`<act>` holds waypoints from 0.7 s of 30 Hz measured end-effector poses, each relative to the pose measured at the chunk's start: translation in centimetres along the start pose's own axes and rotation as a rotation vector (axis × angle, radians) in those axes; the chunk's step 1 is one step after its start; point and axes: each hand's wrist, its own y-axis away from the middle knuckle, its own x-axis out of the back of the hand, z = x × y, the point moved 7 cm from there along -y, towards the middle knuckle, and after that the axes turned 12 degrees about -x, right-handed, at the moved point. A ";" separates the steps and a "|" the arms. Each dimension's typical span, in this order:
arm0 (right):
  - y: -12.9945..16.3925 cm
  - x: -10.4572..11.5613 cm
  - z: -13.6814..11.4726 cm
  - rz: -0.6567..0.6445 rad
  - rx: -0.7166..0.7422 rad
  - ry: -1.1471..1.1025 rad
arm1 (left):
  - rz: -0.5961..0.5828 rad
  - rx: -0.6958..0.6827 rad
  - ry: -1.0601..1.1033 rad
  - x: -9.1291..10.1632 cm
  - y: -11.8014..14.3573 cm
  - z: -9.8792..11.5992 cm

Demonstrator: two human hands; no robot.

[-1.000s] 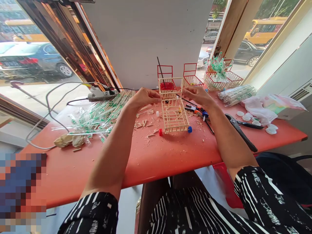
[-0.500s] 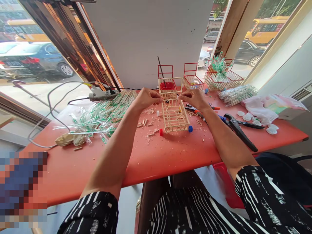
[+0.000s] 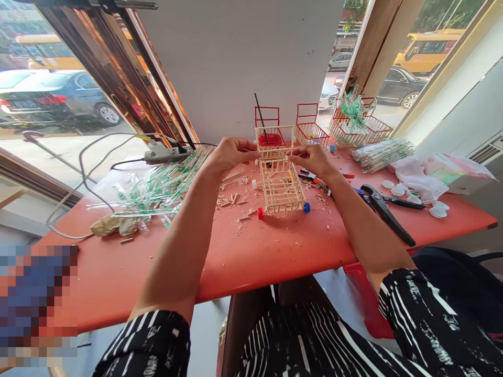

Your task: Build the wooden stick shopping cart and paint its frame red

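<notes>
Behind the small wooden cart on the tabletop, left hand and right hand pinch its far top rail, fingers closed, equally near.

No readable text anywhere. Faint white print on the black striped sleeves, too blurred to make out. A signboard over the shopfront across the street, characters too small to read. A plate on the rear of the dark car outside the left window, illegible. No lettering legible on the yellow bus beyond the right window. Nothing printed visible on the wooden stick cart, the clear wrapped sticks or the tools on the red table.
</notes>
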 end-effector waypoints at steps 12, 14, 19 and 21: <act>-0.3 -0.1 -0.5 0.067 -0.007 -0.338 | 0.060 0.024 0.151 -0.9 -0.1 -0.4; -0.4 -0.3 -0.4 0.090 -0.027 -0.354 | 0.057 0.020 0.148 -0.9 -0.1 -0.3; -0.2 -0.4 -0.3 0.058 -0.078 -0.402 | 0.053 0.014 0.147 -0.9 -0.1 -0.3; -0.1 -0.4 -0.4 0.046 -0.088 -0.431 | 0.046 0.008 0.155 -0.8 -0.2 -0.5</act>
